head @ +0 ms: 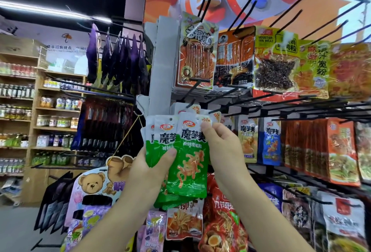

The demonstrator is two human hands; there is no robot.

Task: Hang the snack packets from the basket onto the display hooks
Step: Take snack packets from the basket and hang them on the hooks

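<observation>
Your left hand (148,169), centre of the frame, grips a fanned stack of green snack packets (188,163), thumb pressed across the front so the spares sit bundled while you work. Your right hand (222,147) pinches the top edge of the front packet, likely to peel it free and steer its hang hole toward the black display hook (192,91) just above, where white-topped hung packets (177,109) sit. You hold the stack high, close under that hook, which keeps the reach short. The basket is out of view

Packets (186,159) below hook (195,89) — shelves (30,111) left
</observation>
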